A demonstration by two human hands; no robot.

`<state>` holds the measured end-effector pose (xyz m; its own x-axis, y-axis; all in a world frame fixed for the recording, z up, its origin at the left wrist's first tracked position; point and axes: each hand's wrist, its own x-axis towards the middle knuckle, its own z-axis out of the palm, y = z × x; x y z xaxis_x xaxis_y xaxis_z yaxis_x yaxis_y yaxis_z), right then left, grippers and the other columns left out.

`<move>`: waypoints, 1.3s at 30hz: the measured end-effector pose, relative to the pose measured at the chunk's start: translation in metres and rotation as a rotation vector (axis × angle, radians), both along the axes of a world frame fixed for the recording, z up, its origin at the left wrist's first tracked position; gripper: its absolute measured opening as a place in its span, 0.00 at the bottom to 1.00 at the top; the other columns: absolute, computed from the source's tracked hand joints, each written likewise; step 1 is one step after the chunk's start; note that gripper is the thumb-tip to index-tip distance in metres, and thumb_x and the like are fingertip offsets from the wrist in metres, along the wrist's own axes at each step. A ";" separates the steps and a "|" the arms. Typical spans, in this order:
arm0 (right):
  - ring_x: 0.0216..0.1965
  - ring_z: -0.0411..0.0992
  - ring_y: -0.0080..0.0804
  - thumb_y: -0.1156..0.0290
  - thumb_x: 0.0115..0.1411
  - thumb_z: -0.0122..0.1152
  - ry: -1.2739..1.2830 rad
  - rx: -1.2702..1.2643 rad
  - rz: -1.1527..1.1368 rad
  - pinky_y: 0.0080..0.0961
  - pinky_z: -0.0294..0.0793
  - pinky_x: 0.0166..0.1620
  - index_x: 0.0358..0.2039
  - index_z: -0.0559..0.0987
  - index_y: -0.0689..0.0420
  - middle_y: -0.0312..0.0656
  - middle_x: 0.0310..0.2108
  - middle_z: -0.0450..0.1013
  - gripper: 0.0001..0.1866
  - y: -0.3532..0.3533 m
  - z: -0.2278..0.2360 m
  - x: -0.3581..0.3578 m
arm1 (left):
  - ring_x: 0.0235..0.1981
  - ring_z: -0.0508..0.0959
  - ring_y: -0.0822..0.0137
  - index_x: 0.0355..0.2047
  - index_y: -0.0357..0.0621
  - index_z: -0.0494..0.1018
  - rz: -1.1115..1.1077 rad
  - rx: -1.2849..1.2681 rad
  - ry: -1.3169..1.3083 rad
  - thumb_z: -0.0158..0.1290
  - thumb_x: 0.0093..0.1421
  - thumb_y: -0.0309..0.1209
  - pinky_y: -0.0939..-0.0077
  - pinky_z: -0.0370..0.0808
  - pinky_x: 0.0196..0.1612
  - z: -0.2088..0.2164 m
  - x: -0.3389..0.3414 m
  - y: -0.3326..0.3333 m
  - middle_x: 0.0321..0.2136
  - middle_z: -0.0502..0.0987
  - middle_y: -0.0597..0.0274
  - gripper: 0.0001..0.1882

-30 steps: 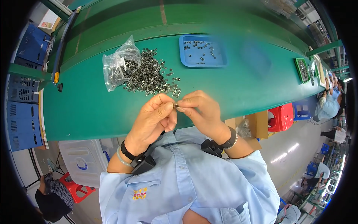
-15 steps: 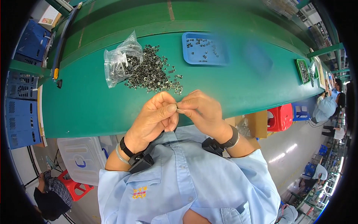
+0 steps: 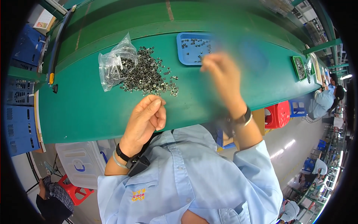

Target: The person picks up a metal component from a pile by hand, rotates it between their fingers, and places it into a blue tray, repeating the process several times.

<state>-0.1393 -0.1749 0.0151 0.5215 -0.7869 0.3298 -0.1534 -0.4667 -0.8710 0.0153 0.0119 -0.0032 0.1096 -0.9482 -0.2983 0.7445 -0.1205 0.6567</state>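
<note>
Small metal parts (image 3: 149,72) are heaped on the green worktop (image 3: 82,119), left of its middle; a clear plastic bag (image 3: 113,71) is set against the heap's left side. More parts are scattered in the blue tray (image 3: 180,56) by the far edge. The left hand (image 3: 146,116) is held at the near edge, thumb laid against the curled index finger; whether a part is pinched there cannot be told. The right hand (image 3: 224,74) is blurred, its fingertips seen at the tray's near edge; whether anything is grasped cannot be told.

Risks, as judged: if a part is carried on the right, it could be dropped short through release before the rim is cleared. Parts in the tray could be knocked by a hurried fingertip. Stray parts could be brushed off the near edge by the left hand, the heap's fringe being close.
</note>
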 end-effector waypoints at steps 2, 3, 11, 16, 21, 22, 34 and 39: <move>0.29 0.73 0.25 0.71 0.58 0.58 0.024 0.001 -0.074 0.22 0.71 0.35 0.34 0.77 0.60 0.40 0.28 0.75 0.07 -0.022 0.003 0.003 | 0.15 0.67 0.73 0.36 0.40 0.68 0.005 0.012 0.018 0.45 0.65 0.34 0.81 0.63 0.18 -0.007 0.003 0.003 0.18 0.70 0.62 0.09; 0.29 0.73 0.26 0.70 0.58 0.58 0.081 -0.094 -0.078 0.22 0.71 0.35 0.35 0.77 0.60 0.40 0.29 0.75 0.07 -0.029 -0.002 0.003 | 0.15 0.67 0.73 0.36 0.40 0.68 0.013 0.018 0.027 0.45 0.65 0.33 0.81 0.63 0.18 -0.009 0.003 0.005 0.18 0.70 0.62 0.09; 0.31 0.73 0.34 0.71 0.55 0.60 0.409 -0.458 0.208 0.26 0.72 0.36 0.36 0.77 0.57 0.40 0.32 0.73 0.08 0.008 -0.031 0.015 | 0.15 0.67 0.74 0.35 0.40 0.69 0.017 0.043 0.021 0.46 0.65 0.33 0.82 0.63 0.18 -0.013 0.007 0.006 0.18 0.70 0.63 0.09; 0.31 0.72 0.35 0.73 0.54 0.60 0.474 -0.497 0.230 0.26 0.71 0.36 0.36 0.77 0.57 0.40 0.32 0.72 0.08 0.009 -0.036 0.022 | 0.15 0.67 0.74 0.34 0.40 0.69 0.017 0.049 0.009 0.46 0.65 0.32 0.82 0.63 0.18 -0.011 0.006 0.003 0.18 0.70 0.63 0.08; 0.32 0.71 0.34 0.73 0.54 0.60 0.314 -0.018 0.246 0.26 0.72 0.35 0.36 0.76 0.58 0.40 0.31 0.72 0.08 0.017 -0.023 0.010 | 0.16 0.68 0.75 0.35 0.40 0.69 -0.008 0.037 -0.010 0.47 0.64 0.32 0.83 0.64 0.18 -0.012 0.005 -0.001 0.19 0.71 0.64 0.08; 0.32 0.71 0.34 0.73 0.54 0.60 0.301 0.004 0.257 0.26 0.72 0.35 0.36 0.77 0.58 0.40 0.32 0.72 0.08 0.019 -0.021 0.009 | 0.17 0.69 0.75 0.36 0.40 0.69 -0.013 0.034 -0.023 0.47 0.64 0.32 0.83 0.64 0.18 -0.012 0.004 -0.003 0.20 0.72 0.64 0.08; 0.34 0.72 0.31 0.77 0.54 0.60 0.172 -0.180 0.344 0.25 0.73 0.36 0.39 0.78 0.57 0.39 0.32 0.73 0.11 0.033 -0.009 -0.007 | 0.19 0.71 0.78 0.41 0.39 0.69 -0.084 0.029 -0.091 0.50 0.62 0.31 0.87 0.64 0.18 -0.002 -0.011 -0.046 0.24 0.74 0.64 0.10; 0.34 0.72 0.27 0.76 0.55 0.60 0.117 0.069 0.261 0.22 0.73 0.37 0.39 0.78 0.59 0.38 0.31 0.73 0.10 0.039 -0.011 -0.010 | 0.19 0.71 0.79 0.40 0.39 0.70 -0.032 0.029 -0.240 0.51 0.62 0.29 0.88 0.64 0.19 -0.002 -0.014 -0.048 0.25 0.75 0.63 0.08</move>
<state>-0.1491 -0.1357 0.0041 0.7407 -0.6396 0.2057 -0.1373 -0.4438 -0.8855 0.0008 -0.0366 -0.0053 0.1510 -0.9436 -0.2946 0.5628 -0.1629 0.8103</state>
